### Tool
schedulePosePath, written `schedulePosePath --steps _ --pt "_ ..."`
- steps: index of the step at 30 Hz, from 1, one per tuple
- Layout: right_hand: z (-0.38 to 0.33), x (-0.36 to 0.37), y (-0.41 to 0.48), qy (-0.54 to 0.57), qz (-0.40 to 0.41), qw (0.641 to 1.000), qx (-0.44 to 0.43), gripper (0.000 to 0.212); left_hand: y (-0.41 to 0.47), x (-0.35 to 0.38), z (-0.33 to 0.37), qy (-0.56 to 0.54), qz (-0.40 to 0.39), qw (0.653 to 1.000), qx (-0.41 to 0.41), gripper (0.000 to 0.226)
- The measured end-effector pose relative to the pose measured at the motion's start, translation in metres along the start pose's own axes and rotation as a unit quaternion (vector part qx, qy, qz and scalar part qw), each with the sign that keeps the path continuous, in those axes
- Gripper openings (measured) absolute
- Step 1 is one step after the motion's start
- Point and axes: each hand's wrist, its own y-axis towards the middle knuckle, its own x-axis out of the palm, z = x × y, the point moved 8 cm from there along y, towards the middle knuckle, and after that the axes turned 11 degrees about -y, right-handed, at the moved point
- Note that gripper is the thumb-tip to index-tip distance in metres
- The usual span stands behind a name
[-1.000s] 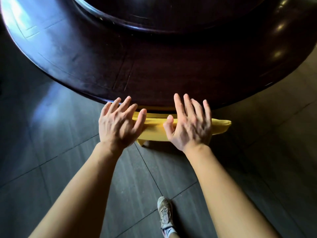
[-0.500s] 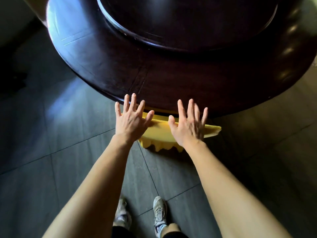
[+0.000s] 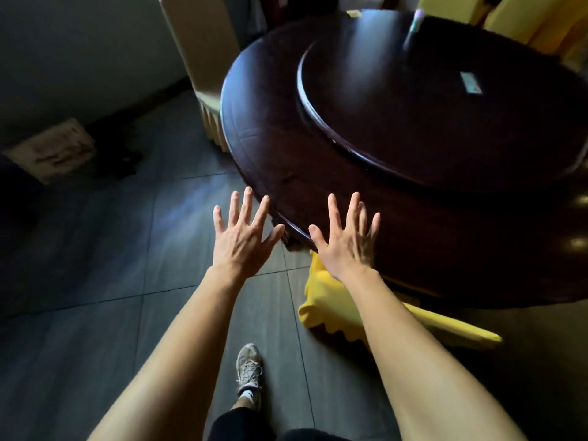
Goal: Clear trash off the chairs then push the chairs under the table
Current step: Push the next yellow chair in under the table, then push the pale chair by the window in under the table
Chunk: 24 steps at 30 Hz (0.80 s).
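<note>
Hands, two. Left hand: back to the camera, fingers straight and fanned wide, holding nothing, over the floor just off the table's rim. Right hand: same pose, fingers splayed and empty, over the near edge of the table; whether it touches the wood cannot be told. Both forearms bare, reaching forward side by side.

Table, one. Round, dark polished wood, glossy, with a thin rounded rim.

Turntable, one. A raised round disc of the same dark wood, set on the tabletop. On it lies one small pale card; a blurred upright streak near the far edge is unreadable.

Chairs, counted with care:
- Yellow-covered chair, one. Soft bright-yellow cloth with a scalloped hem. It sits tucked beneath the near rim of the table, below the right wrist and forearm, only its outer part showing.
- Cream-covered chair, one. Tall flat back, pleated skirt, standing against the table's far-left edge.
- Yellow cloth at top right: probably one or more further covered chairs beyond the table; the view is too cropped to count.

Floor: large grey matt tiles with thin joints.

Shoe, one visible: pale laced trainer, white sock, dark trouser leg above.

Pale box-like shape, one, by the left wall, blurred.
</note>
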Motion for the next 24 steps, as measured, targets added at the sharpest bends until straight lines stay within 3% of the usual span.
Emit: schedulePosePath --steps 11,24 --pt "-0.218 -0.038 0.114 0.035 0.031 0.996 -0.082 0.081 0.069 -0.103 -0.200 -0.008 0.019 0.993 -0.119 0.075" --pt "-0.367 -0.027 0.231 0.022 0.035 0.986 -0.160 0.086 0.148 -0.150 -0.332 -0.004 0.041 0.982 -0.182 0.074"
